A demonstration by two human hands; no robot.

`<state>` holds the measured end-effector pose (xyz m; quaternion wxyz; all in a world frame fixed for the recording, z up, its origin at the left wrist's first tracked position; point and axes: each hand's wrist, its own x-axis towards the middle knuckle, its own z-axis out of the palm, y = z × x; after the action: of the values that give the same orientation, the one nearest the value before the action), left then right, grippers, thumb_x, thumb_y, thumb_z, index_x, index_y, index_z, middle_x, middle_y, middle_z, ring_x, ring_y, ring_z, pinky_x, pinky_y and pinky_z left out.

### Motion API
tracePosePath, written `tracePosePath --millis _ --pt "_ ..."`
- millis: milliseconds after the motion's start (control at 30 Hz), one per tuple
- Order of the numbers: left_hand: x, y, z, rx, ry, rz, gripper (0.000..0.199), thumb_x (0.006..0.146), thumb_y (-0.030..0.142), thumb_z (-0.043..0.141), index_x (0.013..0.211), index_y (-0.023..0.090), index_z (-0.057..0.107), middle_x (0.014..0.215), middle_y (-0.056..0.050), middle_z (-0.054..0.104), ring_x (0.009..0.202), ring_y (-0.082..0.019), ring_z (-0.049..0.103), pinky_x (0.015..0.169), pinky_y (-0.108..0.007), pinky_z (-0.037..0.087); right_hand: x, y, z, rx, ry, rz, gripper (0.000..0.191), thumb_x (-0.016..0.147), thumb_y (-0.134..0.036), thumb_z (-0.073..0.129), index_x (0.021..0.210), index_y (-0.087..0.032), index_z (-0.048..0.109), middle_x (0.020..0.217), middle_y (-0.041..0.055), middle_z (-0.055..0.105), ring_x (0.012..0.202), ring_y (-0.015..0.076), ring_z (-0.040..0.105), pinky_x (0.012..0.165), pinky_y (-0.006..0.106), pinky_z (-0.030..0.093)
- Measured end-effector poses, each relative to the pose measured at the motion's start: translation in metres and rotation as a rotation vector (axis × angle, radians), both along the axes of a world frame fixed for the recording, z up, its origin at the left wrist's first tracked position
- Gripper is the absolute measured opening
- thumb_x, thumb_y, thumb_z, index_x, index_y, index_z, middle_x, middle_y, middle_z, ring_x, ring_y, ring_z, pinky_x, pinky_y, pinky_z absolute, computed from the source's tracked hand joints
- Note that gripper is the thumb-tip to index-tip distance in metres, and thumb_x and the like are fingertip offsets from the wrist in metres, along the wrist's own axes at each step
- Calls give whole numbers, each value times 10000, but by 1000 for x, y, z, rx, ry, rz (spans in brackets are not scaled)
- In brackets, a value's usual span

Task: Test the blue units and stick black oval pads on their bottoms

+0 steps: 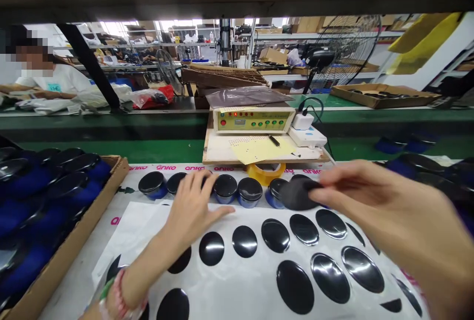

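White printed sheet [244,285] on workbench: right hand [361,201] has fingers pinched together on a soft black fabric pad [296,193]. Left hand [192,209] lies flat, fingers spread, tips at a row of five glossy black domed caps [225,186] on blue bases. At least a dozen glossy black ovals [244,241] lie on the sheet, under and between both hands; cardboard tray [89,216] of blue-backed black pieces at left.

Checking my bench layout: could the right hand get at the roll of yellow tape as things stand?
Probably yes. The right hand is close to the yellow tape roll. Only the low row of black-topped blue pieces lies between them, so it could likely pass over, though it's holding a dark pad.
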<state>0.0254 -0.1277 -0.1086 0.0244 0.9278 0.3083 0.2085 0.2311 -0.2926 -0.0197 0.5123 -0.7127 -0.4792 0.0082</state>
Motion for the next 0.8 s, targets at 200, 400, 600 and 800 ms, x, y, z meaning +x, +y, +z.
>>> tracePosePath --millis 200,400,600,800 --pt "9 30 -32 169 -163 -66 542 738 520 671 1125 155 565 1197 -143 575 1213 -343 413 1015 -529 271 -27 79 -55 -132 297 252 273 794 -435 631 673 -198 572 667 1 588 606 149 552 561 275 444" --pt "6 27 -38 41 -254 -128 514 728 449 719 1115 170 529 1128 -111 626 1184 -314 452 1008 -477 249 -38 101 -104 -126 76 155 293 848 -465 553 693 -218 581 926 42 530 948 237 511 870 443 389" --pt "7 30 -38 13 -276 -139 478 738 451 711 1089 177 537 1098 -93 645 1172 -300 471 1007 -457 243 -45 104 -112 -213 -22 108 266 900 -427 485 747 -237 590 996 39 539 1006 256 456 866 452 342" --pt "8 30 -39 21 -299 -145 479 741 451 709 1081 161 537 1087 -92 646 1154 -287 486 996 -445 271 -47 105 -114 -242 -84 90 269 903 -424 483 733 -244 587 1018 36 540 1024 270 436 851 456 319"
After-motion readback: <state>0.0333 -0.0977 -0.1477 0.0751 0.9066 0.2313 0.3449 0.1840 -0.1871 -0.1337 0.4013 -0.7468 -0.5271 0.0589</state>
